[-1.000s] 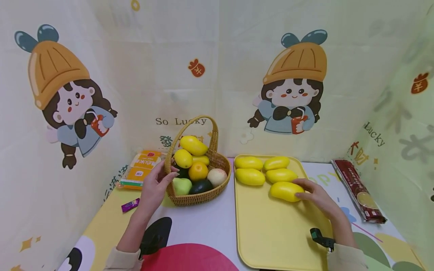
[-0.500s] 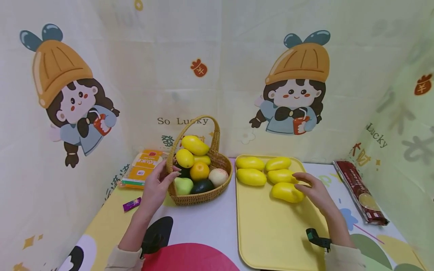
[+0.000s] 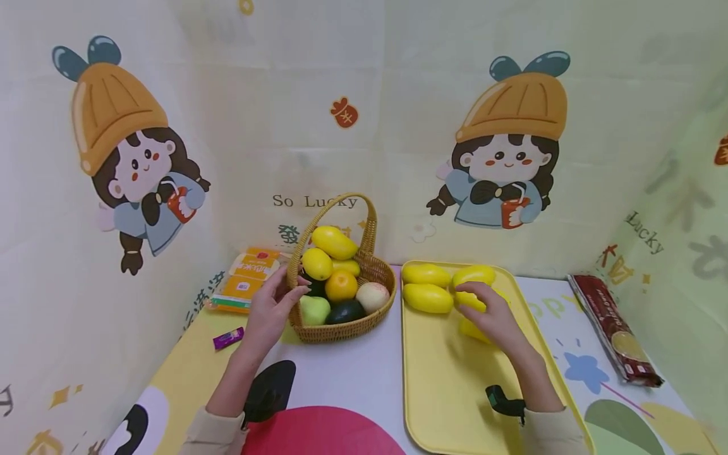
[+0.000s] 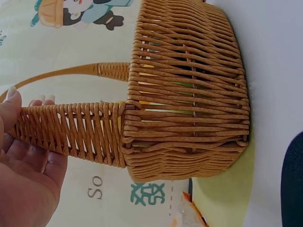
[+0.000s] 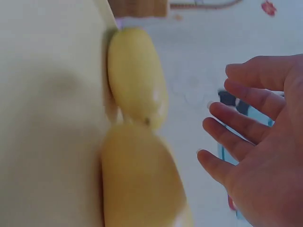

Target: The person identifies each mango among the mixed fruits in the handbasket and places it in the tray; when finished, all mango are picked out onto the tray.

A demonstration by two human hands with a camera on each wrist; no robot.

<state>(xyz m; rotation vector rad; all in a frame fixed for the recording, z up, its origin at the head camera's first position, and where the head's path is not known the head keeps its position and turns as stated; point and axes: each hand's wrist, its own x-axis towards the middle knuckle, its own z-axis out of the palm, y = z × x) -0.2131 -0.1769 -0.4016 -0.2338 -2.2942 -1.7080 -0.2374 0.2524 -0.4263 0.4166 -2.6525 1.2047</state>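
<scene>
Mangoes [image 3: 428,298] far from tray's [image 3: 438,404] near edge, right hand [image 3: 496,317] unclasped — left hand [image 3: 269,313] gripping basket [image 3: 342,331]

We see a basket [image 4: 189,94] of rough, ribbed wicker with a slight sheen, and a smooth tray [image 3: 443,398] that looks like plastic. The yellow fruits [image 3: 428,298] look smooth and glossy. The dark red packet [image 3: 614,332] resembles shiny plastic film, the backdrop [image 3: 318,158] creased matt cloth, the sleeves [image 3: 552,433] matt fabric
</scene>
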